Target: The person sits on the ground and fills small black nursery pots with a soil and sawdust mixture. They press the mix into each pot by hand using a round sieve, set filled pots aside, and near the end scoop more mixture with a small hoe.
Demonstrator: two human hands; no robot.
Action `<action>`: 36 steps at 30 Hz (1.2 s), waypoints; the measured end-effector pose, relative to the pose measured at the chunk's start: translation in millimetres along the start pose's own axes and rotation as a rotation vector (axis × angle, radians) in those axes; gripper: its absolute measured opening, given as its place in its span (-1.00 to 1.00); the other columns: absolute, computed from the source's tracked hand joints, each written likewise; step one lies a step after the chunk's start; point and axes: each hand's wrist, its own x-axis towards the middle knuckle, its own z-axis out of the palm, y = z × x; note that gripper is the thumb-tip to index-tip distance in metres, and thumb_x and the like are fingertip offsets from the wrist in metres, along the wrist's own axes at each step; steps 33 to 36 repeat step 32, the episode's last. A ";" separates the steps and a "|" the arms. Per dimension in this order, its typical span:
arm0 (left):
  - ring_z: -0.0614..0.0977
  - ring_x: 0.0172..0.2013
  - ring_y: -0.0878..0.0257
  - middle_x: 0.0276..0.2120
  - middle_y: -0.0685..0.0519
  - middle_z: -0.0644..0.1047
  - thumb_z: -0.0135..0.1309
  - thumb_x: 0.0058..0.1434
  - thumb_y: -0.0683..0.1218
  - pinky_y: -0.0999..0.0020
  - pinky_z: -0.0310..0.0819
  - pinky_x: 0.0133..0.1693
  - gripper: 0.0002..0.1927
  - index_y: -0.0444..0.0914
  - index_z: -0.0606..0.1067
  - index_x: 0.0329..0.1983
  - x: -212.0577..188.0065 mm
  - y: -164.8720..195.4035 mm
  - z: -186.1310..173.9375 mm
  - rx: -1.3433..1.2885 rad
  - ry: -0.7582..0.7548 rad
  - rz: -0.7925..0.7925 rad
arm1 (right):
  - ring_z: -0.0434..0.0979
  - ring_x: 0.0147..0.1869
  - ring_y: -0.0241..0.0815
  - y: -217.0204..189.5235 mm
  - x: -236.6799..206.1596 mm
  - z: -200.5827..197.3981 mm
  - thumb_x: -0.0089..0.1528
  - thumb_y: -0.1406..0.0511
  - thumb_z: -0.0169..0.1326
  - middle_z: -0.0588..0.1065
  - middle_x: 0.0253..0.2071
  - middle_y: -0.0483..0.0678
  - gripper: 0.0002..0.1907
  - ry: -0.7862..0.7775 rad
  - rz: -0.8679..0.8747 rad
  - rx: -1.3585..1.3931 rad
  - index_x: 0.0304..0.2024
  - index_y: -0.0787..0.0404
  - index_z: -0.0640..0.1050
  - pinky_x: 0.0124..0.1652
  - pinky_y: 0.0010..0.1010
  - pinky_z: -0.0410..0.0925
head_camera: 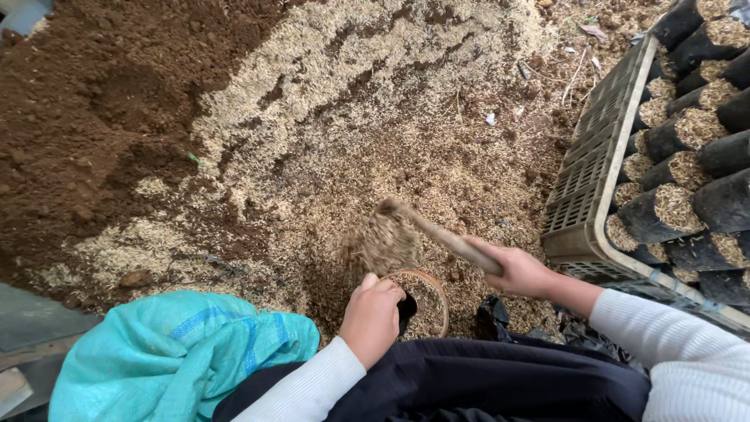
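right hand (pixel 519 271) clenched around the wooden handle of a small trowel (pixel 437 234), lower right of centre, blade tilted and blurred, spilling husk mix downward. left hand (pixel 373 315) curled over the near rim of a small round pot (pixel 426 301), low in the middle of the frame, thumb and fingers gripping the edge, holding it open and upright. pot partly filled with pale husk and soil, brown rim, a dark gap showing just beside the fingers. blade just above and left of the pot mouth, not touching it.

further out: white sleeves on both arms, dark trousers (pixel 484 383) along the bottom edge, a crumpled black bag (pixel 494 316) just right of the pot. turquoise woven sack (pixel 180 352) bunched at lower left, beside the left forearm. grey slatted plastic crate (pixel 594 164) along the right edge, packed with black grow bags (pixel 664 211) lying tilted, each topped with the same pale mix. nothing between trowel and pot.

underneath, bare ground: heap of straw-coloured husk (pixel 367 101) spread across the middle and top, dark brown soil (pixel 101 101) mounded at upper left, the two blending where they meet. outdoors or open shed, cannot tell which.
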 end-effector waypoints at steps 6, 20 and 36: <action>0.52 -0.07 -0.02 -0.10 0.00 0.57 0.03 0.04 -0.31 0.13 0.48 -0.05 -0.65 -0.29 0.61 -0.10 -4.0 -0.8 11.7 -0.029 -0.057 -0.012 | 0.60 -0.20 -0.06 23.9 26.0 5.6 0.24 0.44 0.02 0.41 0.16 0.20 0.01 0.387 0.601 0.394 0.56 -0.22 -0.18 -0.27 -0.25 0.56; 0.52 -0.14 0.01 -0.32 0.04 0.61 0.07 0.05 -0.28 0.09 0.43 -0.07 -0.76 -0.27 0.65 -0.23 4.2 0.8 17.4 0.002 -0.077 -0.024 | 0.63 -0.28 -0.09 24.6 -51.4 62.2 0.14 0.38 0.14 0.51 0.08 0.24 0.01 0.271 0.330 0.326 0.53 -0.17 -0.05 -0.38 -0.27 0.56; 0.50 -0.07 -0.01 -0.10 -0.01 0.57 0.04 0.01 -0.35 0.14 0.46 0.03 -0.62 -0.33 0.59 -0.07 -20.7 -48.6 35.7 -0.102 -0.112 -0.002 | 0.54 -0.18 -0.23 86.3 131.0 0.4 0.33 0.14 0.09 0.50 -0.13 0.01 -0.73 -0.270 0.388 -0.895 -0.09 0.14 0.67 -0.23 -0.39 0.57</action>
